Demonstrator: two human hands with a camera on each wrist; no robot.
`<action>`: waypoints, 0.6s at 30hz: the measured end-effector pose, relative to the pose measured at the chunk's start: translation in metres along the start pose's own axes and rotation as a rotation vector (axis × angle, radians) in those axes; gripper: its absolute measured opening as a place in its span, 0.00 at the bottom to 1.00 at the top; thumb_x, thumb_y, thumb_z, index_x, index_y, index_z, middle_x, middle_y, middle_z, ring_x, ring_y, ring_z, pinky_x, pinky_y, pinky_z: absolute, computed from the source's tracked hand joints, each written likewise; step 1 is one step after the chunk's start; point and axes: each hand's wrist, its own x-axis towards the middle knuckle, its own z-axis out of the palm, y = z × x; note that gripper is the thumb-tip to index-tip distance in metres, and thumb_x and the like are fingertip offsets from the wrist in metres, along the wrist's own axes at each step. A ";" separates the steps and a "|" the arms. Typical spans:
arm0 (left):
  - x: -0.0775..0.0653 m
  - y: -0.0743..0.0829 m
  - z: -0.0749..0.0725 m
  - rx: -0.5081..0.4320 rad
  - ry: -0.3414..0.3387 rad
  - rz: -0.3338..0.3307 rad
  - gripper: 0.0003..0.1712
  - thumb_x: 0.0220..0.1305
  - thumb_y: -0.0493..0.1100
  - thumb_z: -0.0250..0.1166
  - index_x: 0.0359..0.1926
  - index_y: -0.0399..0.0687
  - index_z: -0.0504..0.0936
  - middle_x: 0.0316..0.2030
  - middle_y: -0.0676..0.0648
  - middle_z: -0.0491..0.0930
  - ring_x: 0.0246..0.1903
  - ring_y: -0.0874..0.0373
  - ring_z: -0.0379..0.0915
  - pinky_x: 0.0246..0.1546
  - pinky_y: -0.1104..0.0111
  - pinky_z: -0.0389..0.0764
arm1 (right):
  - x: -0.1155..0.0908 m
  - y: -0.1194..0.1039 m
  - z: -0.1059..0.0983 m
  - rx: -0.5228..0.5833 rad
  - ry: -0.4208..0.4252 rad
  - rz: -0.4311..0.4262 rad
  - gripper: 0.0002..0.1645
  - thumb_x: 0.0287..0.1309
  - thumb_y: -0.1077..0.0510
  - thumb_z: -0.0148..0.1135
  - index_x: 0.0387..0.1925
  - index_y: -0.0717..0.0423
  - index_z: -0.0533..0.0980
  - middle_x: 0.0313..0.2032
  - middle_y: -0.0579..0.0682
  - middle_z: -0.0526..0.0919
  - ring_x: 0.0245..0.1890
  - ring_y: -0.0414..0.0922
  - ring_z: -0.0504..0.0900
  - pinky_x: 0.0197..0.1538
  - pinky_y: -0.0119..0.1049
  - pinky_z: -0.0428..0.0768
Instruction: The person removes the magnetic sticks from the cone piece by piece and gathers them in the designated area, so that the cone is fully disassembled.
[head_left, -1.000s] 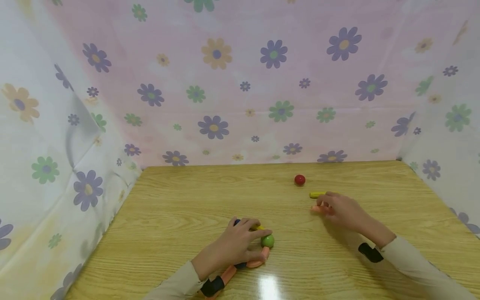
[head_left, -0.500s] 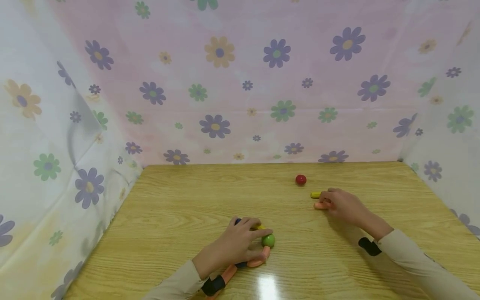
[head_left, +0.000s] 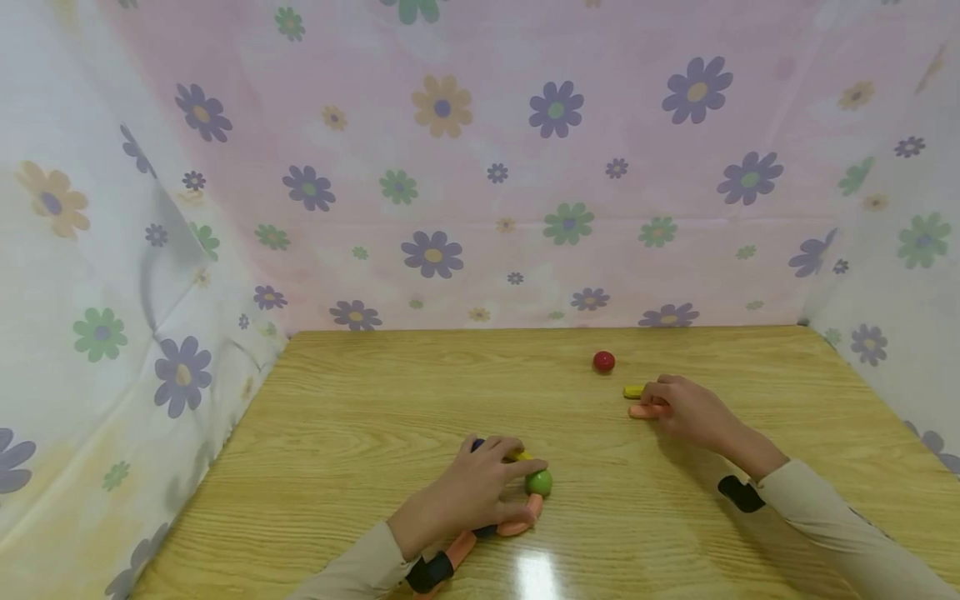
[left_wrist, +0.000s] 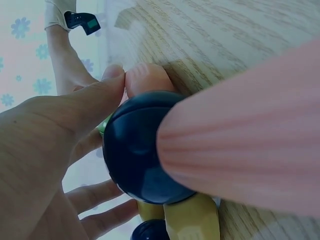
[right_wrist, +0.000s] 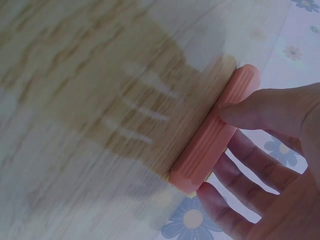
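Observation:
In the head view, my left hand (head_left: 472, 496) bends over a joined toy of sticks and balls low in the middle of the table. It grips the toy, thumb at a pink stick (head_left: 534, 508) and a finger on a green ball (head_left: 538, 483). The left wrist view shows a dark blue ball (left_wrist: 135, 150), a large pink stick (left_wrist: 250, 145) in front of it and yellow sticks (left_wrist: 192, 220) below. My right hand (head_left: 693, 417) pinches a loose ridged pink stick (right_wrist: 217, 130) between thumb and fingers. Beyond it lies a yellow stick (head_left: 632, 392), partly hidden by the fingers.
A red ball (head_left: 603, 362) lies toward the back of the wooden table (head_left: 375, 392), to the left of the yellow stick. Flower-patterned cloth (head_left: 480, 133) stands behind the table and along both sides.
My right hand has shifted the pink stick slightly toward the back, and the stick now lies level beside the yellow one. My left hand stays in place on the toy.

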 end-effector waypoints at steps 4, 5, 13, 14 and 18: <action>0.000 0.000 -0.001 0.013 -0.004 0.005 0.35 0.58 0.70 0.55 0.66 0.68 0.69 0.59 0.50 0.68 0.59 0.56 0.62 0.49 0.48 0.68 | 0.000 -0.001 -0.001 0.012 -0.001 -0.002 0.11 0.45 0.70 0.70 0.29 0.53 0.79 0.28 0.47 0.77 0.26 0.45 0.76 0.29 0.42 0.76; 0.001 -0.001 -0.002 0.020 -0.008 0.009 0.35 0.59 0.70 0.55 0.66 0.68 0.68 0.59 0.50 0.68 0.59 0.56 0.62 0.49 0.48 0.69 | 0.000 -0.001 -0.001 0.015 -0.003 -0.001 0.11 0.46 0.69 0.70 0.29 0.53 0.79 0.28 0.47 0.77 0.26 0.45 0.75 0.29 0.42 0.76; 0.002 -0.005 -0.005 0.046 -0.059 0.026 0.35 0.60 0.70 0.54 0.67 0.70 0.66 0.61 0.50 0.67 0.59 0.55 0.63 0.48 0.50 0.70 | -0.001 -0.003 -0.004 0.047 -0.023 -0.009 0.10 0.48 0.68 0.69 0.30 0.52 0.79 0.28 0.44 0.76 0.28 0.44 0.76 0.31 0.41 0.77; 0.002 -0.005 -0.006 0.043 -0.063 0.026 0.35 0.60 0.70 0.54 0.67 0.70 0.66 0.61 0.49 0.67 0.59 0.54 0.63 0.48 0.51 0.70 | 0.000 -0.004 -0.004 0.051 -0.023 -0.013 0.10 0.48 0.68 0.69 0.30 0.52 0.79 0.28 0.44 0.76 0.29 0.44 0.76 0.31 0.42 0.77; 0.003 -0.005 -0.009 0.047 -0.081 0.022 0.35 0.60 0.70 0.54 0.67 0.70 0.66 0.60 0.49 0.68 0.58 0.54 0.64 0.45 0.51 0.71 | 0.001 -0.010 -0.008 0.078 -0.036 -0.027 0.10 0.49 0.68 0.69 0.32 0.52 0.79 0.29 0.44 0.77 0.29 0.43 0.77 0.31 0.39 0.77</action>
